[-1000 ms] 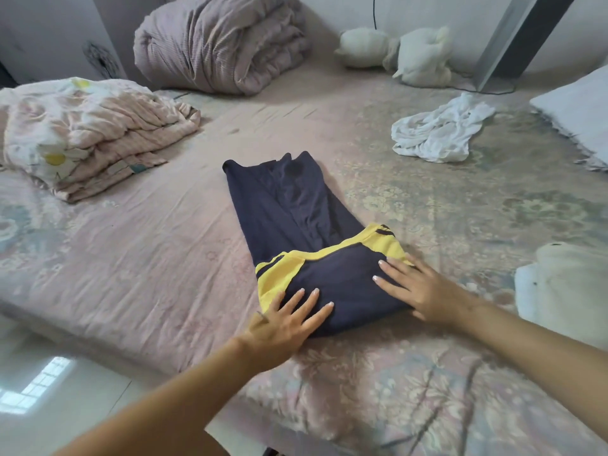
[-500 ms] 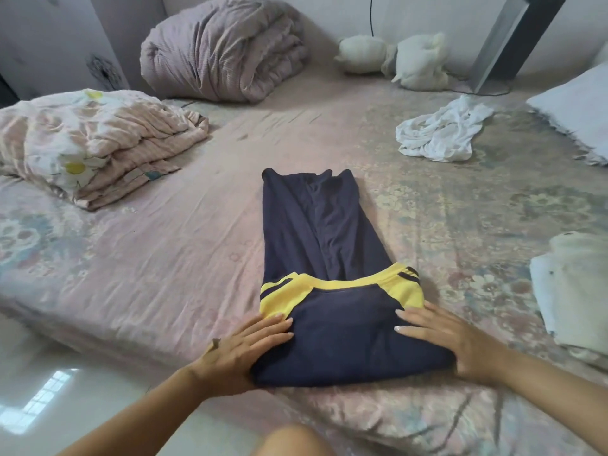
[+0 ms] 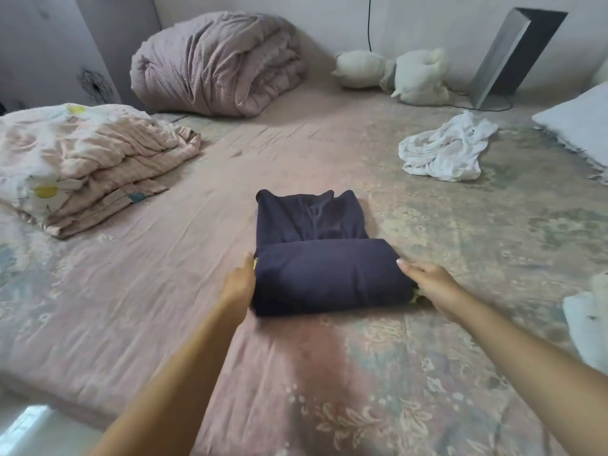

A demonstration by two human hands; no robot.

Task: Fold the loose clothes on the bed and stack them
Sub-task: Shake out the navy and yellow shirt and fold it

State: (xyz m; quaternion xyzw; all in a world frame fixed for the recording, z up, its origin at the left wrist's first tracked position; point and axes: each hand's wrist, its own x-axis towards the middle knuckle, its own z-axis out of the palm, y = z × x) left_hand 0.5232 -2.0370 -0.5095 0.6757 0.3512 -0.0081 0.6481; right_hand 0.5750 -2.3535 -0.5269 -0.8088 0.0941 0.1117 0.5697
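Navy garment [image 3: 324, 274] is gripped at both ends by left hand [image 3: 239, 284] and right hand [image 3: 427, 284], fingers curled under; floral bedsheet [image 3: 164, 307] beneath, white cloth [image 3: 444, 153] at 2 o'clock.

Matt, smooth navy cloth garment [image 3: 316, 268]; wrinkled pink floral cotton bedsheet [image 3: 164, 291]; crumpled white cloth [image 3: 444, 151]; brushed grey metal panel [image 3: 503, 57].

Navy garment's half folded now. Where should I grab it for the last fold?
Probably by the two short ends of the thick near roll of the navy garment, left hand and right hand coming in from opposite sides as they sit now. The flat single layer beyond it leaves room to turn the roll forward.
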